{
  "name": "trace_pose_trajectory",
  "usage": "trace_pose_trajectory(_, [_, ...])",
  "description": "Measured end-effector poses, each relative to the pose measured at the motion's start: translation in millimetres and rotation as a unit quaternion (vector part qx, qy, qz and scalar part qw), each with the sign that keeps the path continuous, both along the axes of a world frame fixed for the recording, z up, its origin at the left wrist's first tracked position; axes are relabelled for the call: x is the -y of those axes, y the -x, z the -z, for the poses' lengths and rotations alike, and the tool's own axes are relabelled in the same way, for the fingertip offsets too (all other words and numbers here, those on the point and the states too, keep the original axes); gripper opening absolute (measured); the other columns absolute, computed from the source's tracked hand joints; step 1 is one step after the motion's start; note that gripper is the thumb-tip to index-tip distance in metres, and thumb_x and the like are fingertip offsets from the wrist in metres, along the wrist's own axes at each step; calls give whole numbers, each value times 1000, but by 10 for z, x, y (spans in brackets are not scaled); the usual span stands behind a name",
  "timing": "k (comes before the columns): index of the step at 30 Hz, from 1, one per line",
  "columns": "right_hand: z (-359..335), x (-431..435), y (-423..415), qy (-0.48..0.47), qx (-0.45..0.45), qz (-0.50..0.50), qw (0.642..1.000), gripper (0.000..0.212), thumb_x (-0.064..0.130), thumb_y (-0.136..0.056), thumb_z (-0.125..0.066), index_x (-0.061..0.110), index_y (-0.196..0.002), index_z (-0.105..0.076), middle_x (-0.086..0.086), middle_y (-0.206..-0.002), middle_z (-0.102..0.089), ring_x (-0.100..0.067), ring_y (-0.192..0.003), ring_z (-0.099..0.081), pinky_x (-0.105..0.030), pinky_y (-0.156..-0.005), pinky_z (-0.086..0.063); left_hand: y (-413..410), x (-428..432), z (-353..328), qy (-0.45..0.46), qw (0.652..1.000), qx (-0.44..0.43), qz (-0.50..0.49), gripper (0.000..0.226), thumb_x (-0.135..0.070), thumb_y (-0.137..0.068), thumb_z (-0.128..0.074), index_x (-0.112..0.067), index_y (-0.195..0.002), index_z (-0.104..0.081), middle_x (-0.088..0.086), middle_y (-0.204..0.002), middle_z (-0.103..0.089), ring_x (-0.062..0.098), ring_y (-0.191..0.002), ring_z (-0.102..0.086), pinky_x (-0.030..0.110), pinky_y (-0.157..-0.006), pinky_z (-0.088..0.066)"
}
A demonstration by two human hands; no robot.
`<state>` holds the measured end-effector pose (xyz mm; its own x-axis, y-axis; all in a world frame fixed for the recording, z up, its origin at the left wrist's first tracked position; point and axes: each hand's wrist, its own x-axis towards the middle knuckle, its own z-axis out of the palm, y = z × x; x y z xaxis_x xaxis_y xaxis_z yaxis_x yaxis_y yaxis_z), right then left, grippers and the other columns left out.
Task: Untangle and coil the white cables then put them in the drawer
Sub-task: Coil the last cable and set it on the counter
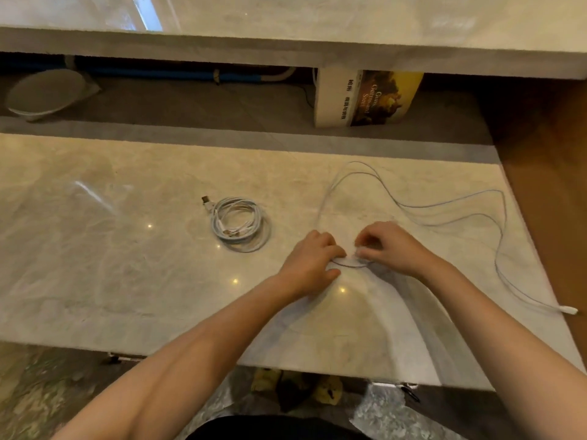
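Observation:
A coiled white cable (239,224) with a USB plug lies on the marble tabletop (95,236), left of my hands. A second white cable (457,203) sprawls loose in long loops over the right side of the top, and its white plug end (568,309) lies at the right edge. My left hand (309,265) and my right hand (389,246) are close together near the middle, both pinching a short curved stretch of this loose cable between their fingertips. No drawer can be made out.
Behind the tabletop runs a lower shelf with a grey bowl (44,93) at left and standing books (365,98) at right, under an upper marble slab (286,23). A wooden floor (552,173) lies beyond the right edge.

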<state>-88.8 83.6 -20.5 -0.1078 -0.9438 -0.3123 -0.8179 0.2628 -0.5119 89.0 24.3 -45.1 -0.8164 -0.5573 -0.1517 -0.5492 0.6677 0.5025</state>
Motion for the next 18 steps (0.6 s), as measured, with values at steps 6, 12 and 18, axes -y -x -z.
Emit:
trace_pose_trajectory(6, [85,-223,30,-6,-71,-61,996,14,36,-85,-61,23,-79,-59,3,-88,-55,-18,-87,-48,-36,-78,-43,83,-70,123,2,996,-29,-88,12,-23,-86,-61,-14,-94,-61,2,-103,-49,19,-98,-46,29,-82,-42])
trace_pose_trajectory(12, [-39,-266,-93,59,130,49,989,9,20,-88,-61,17,-83,-67,6,-79,-66,-10,-77,-61,-21,-70,-46,119,-136,-102,-227,865,-220,-390,40,-22,-87,-63,-9,-121,-45,7,-111,-54,16,-85,-63,31,-84,-54])
trace_pose_trajectory(18, [-186,-223,-344,82,193,42,977,15,23,-89,-60,14,-85,-71,2,-81,-70,-1,-73,-60,-17,-68,-45,217,-160,-552,-388,725,-354,-446,43,-2,-95,-43,-5,-138,-35,7,-77,-62,15,-64,-61,22,-61,-53])
